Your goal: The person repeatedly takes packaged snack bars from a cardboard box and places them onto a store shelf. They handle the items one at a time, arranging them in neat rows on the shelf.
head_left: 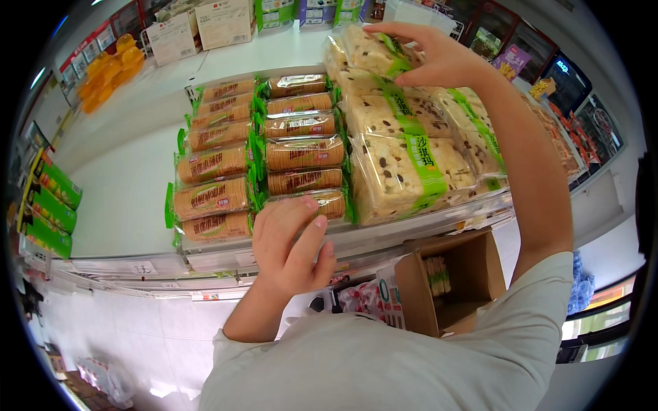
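My right hand [429, 56] spans a clear-wrapped sachima pack [367, 54] at the back of a stacked row, fingers over its top and thumb on its near side. The pack has a green printed band and dark raisins. Nearer to me, more sachima packs [406, 164] sit stacked, lettering on their bands. My left hand [293, 244] hovers at the shelf's front edge with nothing in it, fingers loosely bent and apart. Its fingertips partly cover the front roll of round biscuits [331, 203]. Two columns of biscuit rolls [213, 164] in green-ended wrappers lie left of the sachima.
A white shelf top [128, 195] extends left, with green packs [51, 205] at its end and orange containers [110, 72] farther back. White cartons [226, 23] stand behind. Below right, an open cardboard box [468, 282] holds some packs [437, 275]. More sachima [470, 123] lies under my right forearm.
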Available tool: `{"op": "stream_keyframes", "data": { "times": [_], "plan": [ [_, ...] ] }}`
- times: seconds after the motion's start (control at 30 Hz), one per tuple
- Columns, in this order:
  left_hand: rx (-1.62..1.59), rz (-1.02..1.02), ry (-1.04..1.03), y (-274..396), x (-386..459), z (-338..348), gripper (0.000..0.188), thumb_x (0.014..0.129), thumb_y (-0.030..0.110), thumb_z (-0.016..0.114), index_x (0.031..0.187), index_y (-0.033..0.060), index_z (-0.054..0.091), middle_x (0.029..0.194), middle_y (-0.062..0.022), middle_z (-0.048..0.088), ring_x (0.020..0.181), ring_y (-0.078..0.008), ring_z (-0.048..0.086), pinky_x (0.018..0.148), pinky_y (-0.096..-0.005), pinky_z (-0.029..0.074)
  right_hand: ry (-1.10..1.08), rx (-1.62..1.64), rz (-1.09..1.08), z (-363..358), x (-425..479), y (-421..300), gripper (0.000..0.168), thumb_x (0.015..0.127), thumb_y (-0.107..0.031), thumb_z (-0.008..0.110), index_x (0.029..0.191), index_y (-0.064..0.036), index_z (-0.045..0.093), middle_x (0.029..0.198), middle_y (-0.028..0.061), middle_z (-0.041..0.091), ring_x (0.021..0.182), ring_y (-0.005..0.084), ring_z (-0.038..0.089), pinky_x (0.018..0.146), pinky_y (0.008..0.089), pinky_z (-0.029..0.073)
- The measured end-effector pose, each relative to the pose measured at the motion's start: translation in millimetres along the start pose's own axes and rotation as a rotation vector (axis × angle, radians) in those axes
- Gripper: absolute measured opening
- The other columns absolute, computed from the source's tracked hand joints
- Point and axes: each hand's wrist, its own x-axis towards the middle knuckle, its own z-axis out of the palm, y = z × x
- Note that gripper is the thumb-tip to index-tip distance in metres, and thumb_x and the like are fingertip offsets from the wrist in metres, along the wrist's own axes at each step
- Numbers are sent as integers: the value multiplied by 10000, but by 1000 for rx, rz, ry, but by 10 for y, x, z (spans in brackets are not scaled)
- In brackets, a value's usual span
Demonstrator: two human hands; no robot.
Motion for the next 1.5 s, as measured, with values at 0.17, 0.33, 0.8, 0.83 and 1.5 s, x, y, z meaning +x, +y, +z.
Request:
{"op": "stream_keyframes", "data": {
  "times": [0.17, 0.33, 0.8, 0.83, 1.5],
  "plan": [
    [-68, -9, 26, -39, -95, -28, 346, 912, 120, 652, 1231, -11, 622, 1220, -261, 672, 1010, -399, 677, 858, -504, 550, -49, -265, -92, 101, 54, 139, 782, 827, -38, 780, 1556, -196, 544, 1516, 133, 586, 1382, 314, 565, 1194, 439, 433],
    [-69, 1, 21, -30, -96, -43, 310, 884, 107, 651, 1167, -20, 642, 1176, -257, 681, 987, -393, 679, 841, -510, 560, -18, -343, -141, 55, -111, 107, 599, 874, -59, 764, 1452, -119, 620, 1477, 147, 599, 1353, 348, 576, 1180, 446, 443],
    [-429, 109, -104, 648, -298, 362, 126, 850, -8, 599, 977, -5, 599, 952, -164, 666, 814, -334, 700, 714, -481, 587, 244, 32, 161, 328, -2868, -981, 253, 862, -123, 761, 1078, 5, 730, 1051, 155, 733, 934, 331, 705, 828, 410, 553],
    [-488, 99, -182, 761, -321, 510, 181, 826, -2, 634, 1005, -1, 613, 977, -161, 669, 863, -343, 706, 757, -490, 591, 214, 139, 183, 398, -3030, -934, 261, 857, -127, 762, 1077, 7, 725, 1041, 153, 735, 918, 329, 702, 816, 410, 551],
    [-710, -165, -1134, 1807, -868, 1221, 391, 831, 68, 760, 1216, 68, 691, 1223, -85, 669, 1332, -288, 587, 1269, -585, 294, -688, -37, 441, 4363, -3919, 1353, 502, 851, -217, 707, 1318, -32, 690, 1238, 281, 714, 1164, 421, 695, 1027, 506, 549]
  ]
}}
